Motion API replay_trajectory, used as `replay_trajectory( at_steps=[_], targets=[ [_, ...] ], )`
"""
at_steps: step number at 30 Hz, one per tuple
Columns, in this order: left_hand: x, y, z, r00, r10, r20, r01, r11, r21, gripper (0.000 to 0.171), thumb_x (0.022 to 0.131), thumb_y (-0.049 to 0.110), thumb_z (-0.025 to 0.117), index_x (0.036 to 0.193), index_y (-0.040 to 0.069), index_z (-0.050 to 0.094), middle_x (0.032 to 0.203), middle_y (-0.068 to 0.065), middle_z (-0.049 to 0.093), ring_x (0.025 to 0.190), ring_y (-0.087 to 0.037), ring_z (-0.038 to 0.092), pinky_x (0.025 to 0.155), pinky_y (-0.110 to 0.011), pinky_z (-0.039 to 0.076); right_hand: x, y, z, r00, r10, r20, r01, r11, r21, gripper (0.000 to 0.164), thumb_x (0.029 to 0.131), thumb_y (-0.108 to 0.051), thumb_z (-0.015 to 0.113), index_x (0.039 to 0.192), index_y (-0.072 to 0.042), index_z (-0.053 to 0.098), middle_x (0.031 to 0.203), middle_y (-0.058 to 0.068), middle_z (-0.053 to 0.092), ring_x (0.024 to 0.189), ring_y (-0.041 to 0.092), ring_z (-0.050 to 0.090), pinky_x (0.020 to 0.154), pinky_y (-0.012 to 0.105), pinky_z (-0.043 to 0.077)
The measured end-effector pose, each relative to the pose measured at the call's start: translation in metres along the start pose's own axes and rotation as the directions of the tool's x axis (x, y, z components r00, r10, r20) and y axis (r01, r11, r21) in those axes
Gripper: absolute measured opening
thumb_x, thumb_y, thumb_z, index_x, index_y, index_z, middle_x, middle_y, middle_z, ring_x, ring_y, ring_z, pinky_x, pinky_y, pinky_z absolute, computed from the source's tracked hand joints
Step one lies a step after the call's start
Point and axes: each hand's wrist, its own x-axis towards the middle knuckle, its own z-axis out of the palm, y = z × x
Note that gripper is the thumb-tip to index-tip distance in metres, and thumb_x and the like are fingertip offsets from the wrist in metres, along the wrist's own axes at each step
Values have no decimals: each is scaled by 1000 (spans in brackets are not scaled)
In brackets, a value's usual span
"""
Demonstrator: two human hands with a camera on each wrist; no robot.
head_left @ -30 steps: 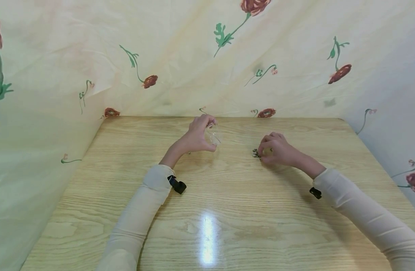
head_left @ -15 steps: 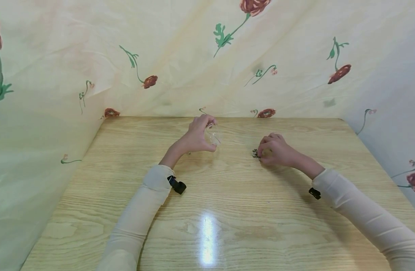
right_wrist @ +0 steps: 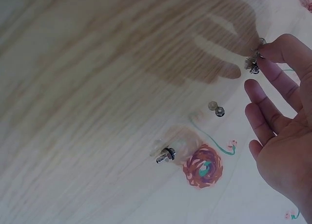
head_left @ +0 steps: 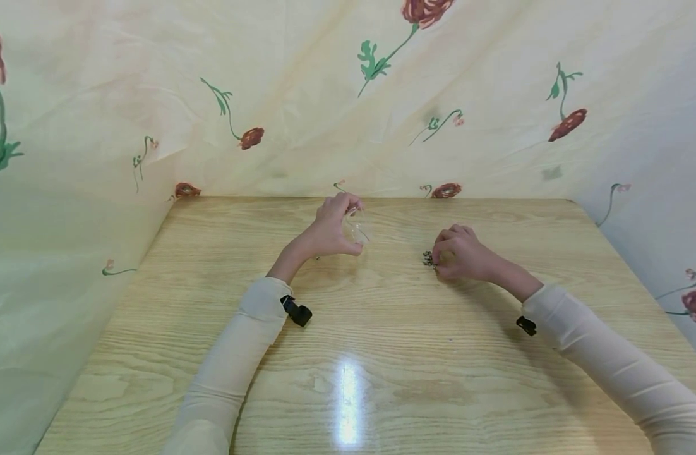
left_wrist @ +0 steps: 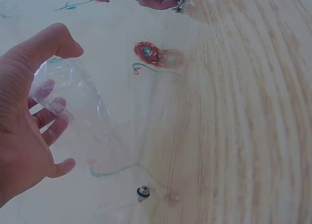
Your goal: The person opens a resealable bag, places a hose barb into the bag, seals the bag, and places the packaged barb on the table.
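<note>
My left hand (head_left: 330,229) holds a clear plastic bag (head_left: 356,230) above the far part of the table, its thumb and fingers curved about the bag. In the left wrist view the clear film (left_wrist: 87,97) spreads past the fingers. Over to the right, my right hand (head_left: 464,253) pinches a small cluster of shiny metal pieces (head_left: 428,258) between thumb and forefinger. The same metal pieces (right_wrist: 253,63) show at the fingertips in the right wrist view, while the other fingers are loosely bent. How many pieces the pinch holds cannot be told.
One small metal fitting with a dark ring (left_wrist: 143,192) stands on the table near the left hand. Two loose metal fittings (right_wrist: 168,155) appear in the right wrist view. Flower-printed sheeting (head_left: 302,95) rises behind the wood-grain table (head_left: 410,392).
Both hands keep nearly the same places and the bag stays in the left. A small gold spot seen in the right hand's finger gap a second ago no longer shows.
</note>
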Motion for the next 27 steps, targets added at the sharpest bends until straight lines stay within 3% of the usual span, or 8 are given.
replay_trajectory(
  at_steps=[5,11,21,27],
  targets=[
    [0,0,0,1000,9,0,-9,1000,7,67,72,18,82,128,8,46,122,-9,46,114,-27,36,107,-54,21,0,-2,-1,1000,6,-2,-6,1000,-3,18,77,-5,80,78,-19,70,97,7,67,86,21,42,95,61,30],
    [0,0,0,1000,11,0,-11,1000,-7,71,73,14,83,132,1,46,123,-10,45,114,-28,35,107,-55,20,1,-3,-4,999,4,-33,-3,1000,6,16,77,-4,78,78,-19,71,97,7,67,86,22,43,95,63,30],
    [-1,0,0,1000,14,-5,-14,1000,-16,66,73,14,82,126,8,44,123,-19,45,111,-27,33,104,-54,20,9,-4,-10,999,21,-32,-20,999,33,14,78,-3,77,81,-15,71,99,10,66,92,27,44,99,65,26],
    [0,-1,1,1000,16,-4,-16,1000,-14,64,73,15,81,125,9,44,117,-16,42,110,-26,32,101,-52,19,15,-9,-11,998,24,-59,-22,999,33,14,77,-4,79,80,-14,71,100,11,66,93,28,45,99,66,27]
  ],
)
